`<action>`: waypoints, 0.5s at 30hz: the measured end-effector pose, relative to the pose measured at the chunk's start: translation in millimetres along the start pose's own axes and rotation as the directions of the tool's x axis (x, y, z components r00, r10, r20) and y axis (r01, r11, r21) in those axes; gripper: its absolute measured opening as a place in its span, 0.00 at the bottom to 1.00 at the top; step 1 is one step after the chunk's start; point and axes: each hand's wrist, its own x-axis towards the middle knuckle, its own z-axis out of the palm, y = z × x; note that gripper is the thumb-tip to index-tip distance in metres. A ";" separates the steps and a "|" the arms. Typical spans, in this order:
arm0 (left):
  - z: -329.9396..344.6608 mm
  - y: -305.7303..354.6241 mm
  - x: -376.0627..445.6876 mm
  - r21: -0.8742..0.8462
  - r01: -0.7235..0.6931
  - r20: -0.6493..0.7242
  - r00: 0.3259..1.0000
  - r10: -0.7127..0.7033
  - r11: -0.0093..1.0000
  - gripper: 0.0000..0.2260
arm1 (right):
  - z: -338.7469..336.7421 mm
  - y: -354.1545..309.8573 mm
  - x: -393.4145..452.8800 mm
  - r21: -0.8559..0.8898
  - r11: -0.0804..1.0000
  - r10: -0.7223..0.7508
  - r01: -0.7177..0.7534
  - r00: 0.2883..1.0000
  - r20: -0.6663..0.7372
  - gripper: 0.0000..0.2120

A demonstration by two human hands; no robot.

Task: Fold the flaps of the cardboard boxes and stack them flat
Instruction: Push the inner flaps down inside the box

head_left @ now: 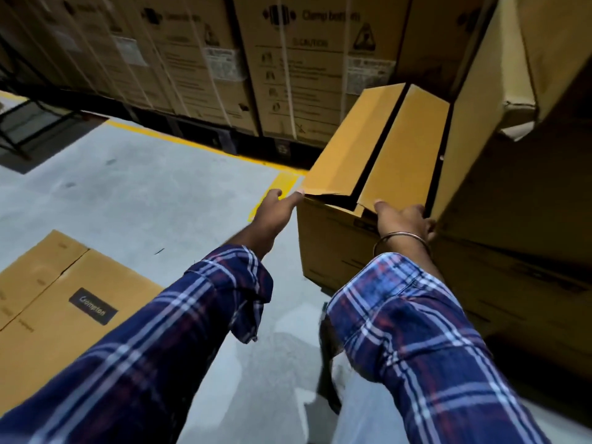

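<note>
On the grey floor ahead, the open box [339, 241] stands with both flaps up, the left hand [275, 213] touching its left flap [349, 142] with loose fingers, the right hand [403, 221] just below the right flap [403, 149], holding nothing.

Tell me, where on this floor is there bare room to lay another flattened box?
The bare grey floor lies open between the flattened box at lower left, the yellow line before the strapped cartons, and the open box both hands touch. The right side is crowded with stacked boxes.
</note>
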 end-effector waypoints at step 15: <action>46.1 -16.0 61.7 -0.195 0.319 0.212 0.937 -0.278 0.927 0.37 | 26.7 60.0 89.6 0.209 0.911 0.261 -0.356 0.888 0.378 0.66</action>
